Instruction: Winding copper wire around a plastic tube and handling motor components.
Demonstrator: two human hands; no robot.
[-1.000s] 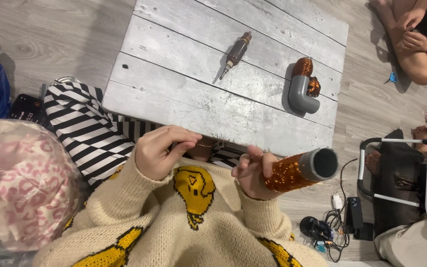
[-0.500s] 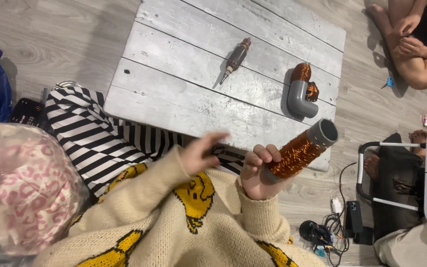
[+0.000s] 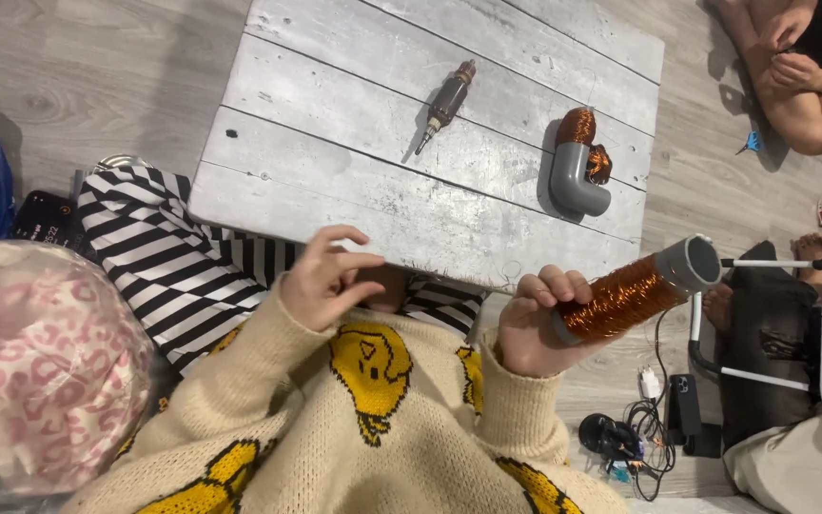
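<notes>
**Right hand grips a copper-wound pipe; left hand loose beside it**

The right hand [image 3: 537,324] is closed around the near end of a grey pipe [image 3: 641,288] wound with copper wire. The fingers curl over the top of the coil, and the pipe points up and to the right, its open grey end out past the near right corner of the table [image 3: 335,181]. The pipe is held in the air, off the table, over the wooden floor [image 3: 68,86].

The left hand [image 3: 327,276] holds nothing that can be seen. Its fingers are half curled, thumb and forefinger close together, and it hovers at the near edge of the table, left of the right hand and well apart from it. Whether a fine wire runs between the fingers is too small to tell.

On the table, far from the hands, lie two things. A grey elbow pipe [image 3: 577,171] with copper wire wound on its upper arm rests near the right edge. To its left lies a small motor rotor [image 3: 446,101] with a thin shaft, tilted.

The person wears a cream jumper with yellow figures, and striped black-and-white cloth [image 3: 168,257] shows under the near left of the table. At the near right, cables and a charger [image 3: 644,428] lie on the floor. Another person's legs and hands [image 3: 792,67] show at the far right.
</notes>
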